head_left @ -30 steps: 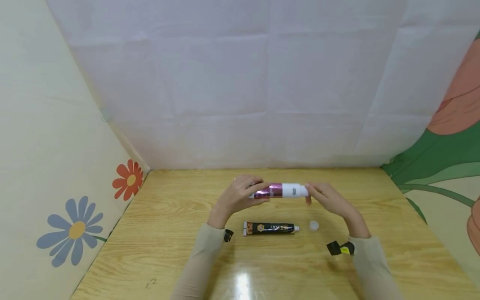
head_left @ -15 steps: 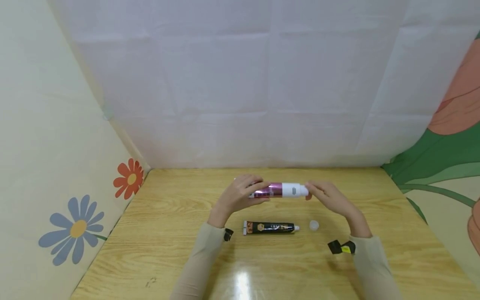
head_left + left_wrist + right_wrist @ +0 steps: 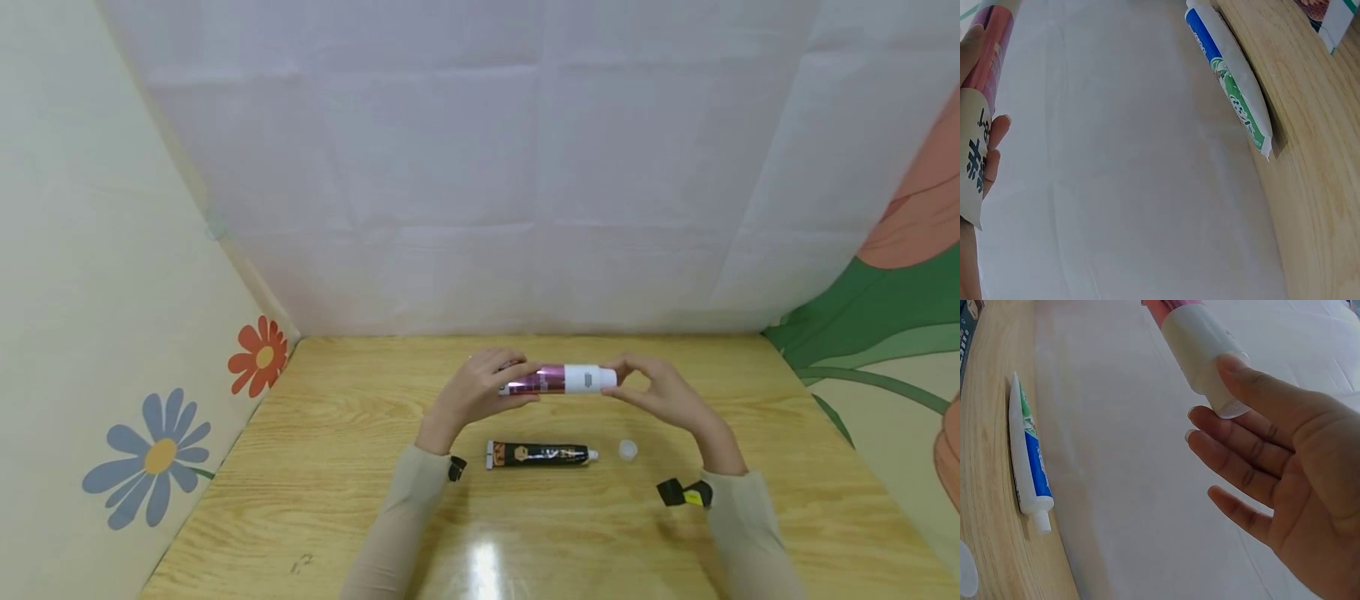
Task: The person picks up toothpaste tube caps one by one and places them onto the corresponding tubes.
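Note:
My left hand (image 3: 476,390) grips a pink and white toothpaste tube (image 3: 551,379) by its body. The tube is held level above the table, its white cap (image 3: 609,378) facing right. At that end my right hand (image 3: 663,396) pinches the cap between thumb and fingers; in the right wrist view the thumb presses on the white cap end (image 3: 1225,397) and the lower fingers are spread apart. Below the hands lies a black toothpaste tube (image 3: 543,455), its uncovered nozzle pointing right. A small translucent round cap (image 3: 627,450) lies beside that nozzle.
Both wrist views show a white, blue and green toothpaste tube (image 3: 1232,81) with a bare nozzle, lying near the back cloth (image 3: 1129,156); the head view hides it. The wooden table (image 3: 337,417) is bounded by a flowered cloth (image 3: 142,333) on the left and another on the right.
The right hand's thumb and fingers have shifted round the cap, with the thumb now lower and a gap showing between thumb and forefinger. My left hand and the tubes stay in place.

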`<state>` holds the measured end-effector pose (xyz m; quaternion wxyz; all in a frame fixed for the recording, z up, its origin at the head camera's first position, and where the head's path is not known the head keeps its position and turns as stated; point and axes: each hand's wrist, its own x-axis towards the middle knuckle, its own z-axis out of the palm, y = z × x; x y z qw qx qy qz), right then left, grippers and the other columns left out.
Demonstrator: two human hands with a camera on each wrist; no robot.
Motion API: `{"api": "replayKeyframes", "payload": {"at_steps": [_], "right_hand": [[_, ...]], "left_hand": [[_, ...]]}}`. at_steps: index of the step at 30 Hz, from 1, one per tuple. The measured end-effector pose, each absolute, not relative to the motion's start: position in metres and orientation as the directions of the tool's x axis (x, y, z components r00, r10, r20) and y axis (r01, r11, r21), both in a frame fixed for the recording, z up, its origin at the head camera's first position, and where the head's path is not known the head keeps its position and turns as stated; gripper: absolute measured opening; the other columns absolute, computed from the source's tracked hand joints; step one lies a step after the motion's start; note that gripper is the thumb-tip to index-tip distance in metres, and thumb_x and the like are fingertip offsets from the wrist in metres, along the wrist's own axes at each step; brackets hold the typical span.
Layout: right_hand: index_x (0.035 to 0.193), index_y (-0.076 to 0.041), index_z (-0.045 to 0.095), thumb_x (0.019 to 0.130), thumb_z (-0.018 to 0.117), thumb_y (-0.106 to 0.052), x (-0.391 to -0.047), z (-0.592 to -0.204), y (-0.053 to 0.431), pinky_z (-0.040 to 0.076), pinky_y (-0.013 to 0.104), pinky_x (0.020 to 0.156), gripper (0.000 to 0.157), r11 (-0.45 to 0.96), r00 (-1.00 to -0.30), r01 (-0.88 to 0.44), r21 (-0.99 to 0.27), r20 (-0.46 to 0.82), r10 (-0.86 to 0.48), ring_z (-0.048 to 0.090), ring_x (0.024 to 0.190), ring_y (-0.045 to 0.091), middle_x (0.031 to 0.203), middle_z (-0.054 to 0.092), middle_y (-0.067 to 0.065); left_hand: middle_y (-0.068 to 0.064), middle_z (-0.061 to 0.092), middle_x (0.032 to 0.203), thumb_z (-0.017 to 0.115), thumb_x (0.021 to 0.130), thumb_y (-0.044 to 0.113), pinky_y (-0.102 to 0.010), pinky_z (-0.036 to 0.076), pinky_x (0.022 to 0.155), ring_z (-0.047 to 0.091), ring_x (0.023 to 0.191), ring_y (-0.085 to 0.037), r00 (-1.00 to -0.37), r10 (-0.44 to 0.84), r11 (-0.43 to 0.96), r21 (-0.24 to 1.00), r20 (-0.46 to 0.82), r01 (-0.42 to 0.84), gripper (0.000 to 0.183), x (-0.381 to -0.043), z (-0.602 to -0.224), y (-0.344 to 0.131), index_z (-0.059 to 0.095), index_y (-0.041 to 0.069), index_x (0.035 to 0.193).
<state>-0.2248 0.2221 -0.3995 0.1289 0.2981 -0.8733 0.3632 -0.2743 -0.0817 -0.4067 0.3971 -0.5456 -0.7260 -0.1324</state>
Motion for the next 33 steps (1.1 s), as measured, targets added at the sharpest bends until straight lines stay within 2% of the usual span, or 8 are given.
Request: {"api": "replayKeyframes", "payload": {"at_steps": [6, 13, 21, 33], "right_hand": [[0.102, -0.015, 0.064, 0.082, 0.071, -0.019, -0.225, -0.400, 0.222, 0.050, 0.032, 0.077, 0.022, 0.577, -0.792, -0.610, -0.542, 0.442, -0.422, 0.058, 0.081, 0.006, 0.089, 0.065, -0.009], [0.102, -0.012, 0.064, 0.082, 0.071, -0.017, -0.228, -0.404, 0.220, 0.050, 0.030, 0.072, 0.022, 0.579, -0.751, -0.656, -0.484, 0.497, -0.435, 0.057, 0.078, 0.006, 0.088, 0.065, -0.006], [0.102, -0.012, 0.064, 0.082, 0.071, -0.015, -0.229, -0.405, 0.220, 0.049, 0.030, 0.071, 0.022, 0.579, -0.743, -0.664, -0.473, 0.505, -0.440, 0.056, 0.077, 0.005, 0.086, 0.064, -0.008], [0.102, -0.011, 0.064, 0.082, 0.070, -0.013, -0.234, -0.412, 0.223, 0.049, 0.029, 0.071, 0.021, 0.577, -0.742, -0.666, -0.473, 0.499, -0.447, 0.056, 0.076, 0.005, 0.085, 0.063, -0.008]], "left_hand": [[-0.006, 0.064, 0.102, 0.082, 0.067, 0.034, -0.027, 0.052, 0.084, 0.062, 0.088, -0.017, -0.146, 0.695, 0.372, -0.178, 0.704, 0.911, 0.056, -0.275, -0.408, -0.082, 0.064, 0.011, 0.114], [-0.006, 0.063, 0.108, 0.078, 0.072, 0.036, -0.028, 0.050, 0.089, 0.061, 0.096, -0.018, -0.205, 0.705, 0.379, -0.116, 0.679, 0.918, 0.054, -0.277, -0.411, -0.088, 0.061, 0.013, 0.118], [-0.004, 0.064, 0.107, 0.076, 0.074, 0.037, -0.026, 0.049, 0.090, 0.060, 0.096, -0.015, -0.259, 0.719, 0.373, -0.044, 0.645, 0.927, 0.057, -0.278, -0.414, -0.092, 0.058, 0.015, 0.124], [-0.004, 0.064, 0.108, 0.080, 0.071, 0.029, -0.028, 0.049, 0.091, 0.060, 0.098, -0.016, -0.298, 0.716, 0.383, 0.002, 0.632, 0.924, 0.059, -0.283, -0.421, -0.095, 0.059, 0.015, 0.123]]}}
